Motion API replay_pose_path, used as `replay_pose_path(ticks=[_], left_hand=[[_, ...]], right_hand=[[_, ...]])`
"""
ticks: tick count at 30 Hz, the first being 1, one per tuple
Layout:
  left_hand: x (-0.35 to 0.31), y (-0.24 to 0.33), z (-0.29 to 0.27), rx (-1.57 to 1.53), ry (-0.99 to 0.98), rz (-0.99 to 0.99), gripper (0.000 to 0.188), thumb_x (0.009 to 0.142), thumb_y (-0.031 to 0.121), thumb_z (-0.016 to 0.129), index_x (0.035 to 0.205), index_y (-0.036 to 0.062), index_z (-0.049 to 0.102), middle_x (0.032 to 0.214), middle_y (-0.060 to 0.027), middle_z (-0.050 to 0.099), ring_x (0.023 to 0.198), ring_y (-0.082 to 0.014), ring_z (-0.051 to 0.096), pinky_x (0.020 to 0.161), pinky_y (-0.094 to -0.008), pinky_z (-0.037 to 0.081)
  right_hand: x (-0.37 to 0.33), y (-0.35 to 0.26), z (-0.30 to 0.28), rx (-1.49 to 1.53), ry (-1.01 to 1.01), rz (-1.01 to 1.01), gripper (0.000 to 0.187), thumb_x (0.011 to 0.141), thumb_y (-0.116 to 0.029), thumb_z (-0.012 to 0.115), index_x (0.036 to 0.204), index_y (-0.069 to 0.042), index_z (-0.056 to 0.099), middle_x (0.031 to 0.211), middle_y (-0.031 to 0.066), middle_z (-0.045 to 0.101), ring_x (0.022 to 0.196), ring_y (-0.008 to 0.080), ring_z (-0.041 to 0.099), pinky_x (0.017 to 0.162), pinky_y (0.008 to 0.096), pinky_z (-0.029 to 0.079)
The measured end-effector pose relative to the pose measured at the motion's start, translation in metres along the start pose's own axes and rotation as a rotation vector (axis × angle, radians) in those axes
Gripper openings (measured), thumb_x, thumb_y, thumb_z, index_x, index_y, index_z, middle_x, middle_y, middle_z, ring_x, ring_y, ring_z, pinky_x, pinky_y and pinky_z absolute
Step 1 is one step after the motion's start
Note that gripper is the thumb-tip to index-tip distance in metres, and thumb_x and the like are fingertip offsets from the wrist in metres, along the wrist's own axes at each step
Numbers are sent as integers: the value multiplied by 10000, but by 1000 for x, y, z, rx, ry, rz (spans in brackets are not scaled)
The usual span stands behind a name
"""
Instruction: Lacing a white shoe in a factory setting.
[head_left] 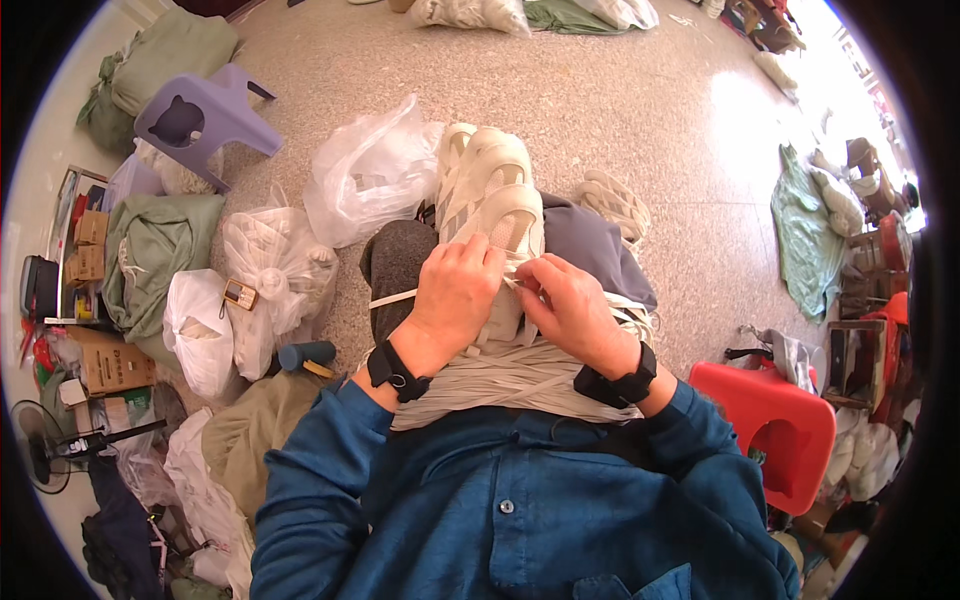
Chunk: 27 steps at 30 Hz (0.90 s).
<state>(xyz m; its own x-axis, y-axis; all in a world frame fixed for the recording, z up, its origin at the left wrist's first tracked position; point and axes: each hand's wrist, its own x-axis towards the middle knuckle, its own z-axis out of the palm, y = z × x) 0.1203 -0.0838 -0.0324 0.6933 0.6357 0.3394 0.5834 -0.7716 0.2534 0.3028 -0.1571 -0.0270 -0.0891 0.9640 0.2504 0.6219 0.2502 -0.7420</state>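
A cream shoe (pixel 512 222) with mesh panels lies on my lap, its toe pointing away from me, with similar shoes stacked just beyond it. My left hand (pixel 452 298) is closed in a pinch at the shoe's near left edge. Opposite it, my right hand (pixel 578 312) pinches a pale shoelace (pixel 512 279) at the lacing holes; the fingertips nearly meet. Beneath both wrists a thick bundle of flat cream laces (pixel 490 385) spreads across my thighs. One lace end (pixel 393 298) sticks out left of my left hand. My fingers partly hide the lacing.
A red stool (pixel 810 440) stands close on my right. To the left are clear plastic bags (pixel 275 250), a small phone-like device (pixel 240 294) on one bag, and a purple stool (pixel 225 110). More pale shoes (pixel 615 205) lie beyond my right knee. A small fan (pixel 45 445) sits far left.
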Motion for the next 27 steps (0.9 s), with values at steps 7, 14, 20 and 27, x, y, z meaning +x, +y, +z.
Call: replay_pose_path(ticks=[7, 14, 20, 27], left_hand=[[4, -4, 12, -236, 140, -87, 67, 809, 46, 640, 860, 57, 599, 896, -107, 591, 841, -328, 633, 776, -395, 502], [-13, 4, 26, -352, 302, -212, 133, 786, 8, 691, 899, 46, 631, 906, -112, 589, 868, -338, 602, 810, -438, 487], [-26, -2, 13, -390, 262, -121, 172, 803, 14, 725, 962, 42, 667, 962, -104, 618, 949, -320, 615, 848, -429, 492], [-30, 10, -10, -135, 266, -50, 236, 807, 98, 768, 1026, 64, 689, 1050, -88, 608, 1021, -301, 601, 1077, -520, 399]], right_hand=[[0, 7, -7, 45, -133, 149, 114, 871, -82, 703, 935, -4, 651, 686, 123, 617, 628, 274, 618, 598, 378, 479], [8, 20, -23, 63, -107, 109, 63, 820, -50, 667, 855, -14, 630, 732, 142, 630, 683, 349, 633, 620, 434, 492], [2, 10, -30, 211, -226, 127, 57, 891, -33, 656, 920, 9, 630, 715, 128, 654, 651, 277, 649, 635, 367, 509], [-1, 5, -17, 81, -182, 159, 172, 871, -164, 715, 856, -42, 594, 697, 119, 663, 672, 340, 663, 635, 443, 473]])
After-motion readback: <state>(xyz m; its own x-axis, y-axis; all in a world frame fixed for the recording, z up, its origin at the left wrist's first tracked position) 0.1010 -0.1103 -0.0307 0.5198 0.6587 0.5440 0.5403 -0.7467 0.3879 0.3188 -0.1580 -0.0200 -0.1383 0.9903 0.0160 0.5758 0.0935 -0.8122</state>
